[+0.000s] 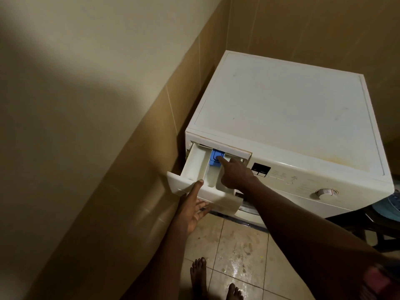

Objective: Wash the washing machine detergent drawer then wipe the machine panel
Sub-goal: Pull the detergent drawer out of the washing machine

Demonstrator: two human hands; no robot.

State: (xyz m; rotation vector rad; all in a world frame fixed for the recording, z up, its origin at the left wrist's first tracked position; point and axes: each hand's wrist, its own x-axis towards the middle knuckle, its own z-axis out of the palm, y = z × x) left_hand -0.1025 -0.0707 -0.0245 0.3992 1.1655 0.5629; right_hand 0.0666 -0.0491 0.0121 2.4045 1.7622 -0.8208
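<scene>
Left hand (191, 210) fingers spread under drawer (194, 167), right hand (234, 174) forefinger pressing blue tab (214, 157), other fingers curled

dim warm light; broad shadow on wall (65, 105); edges blurred, bowed.

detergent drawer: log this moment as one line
white plastic detergent drawer pulled out | left hand supports front | right hand index presses blue tab | not removed

Right hand (234, 173) presses blue tab (215, 158) — drawer (194, 169) open.
</scene>
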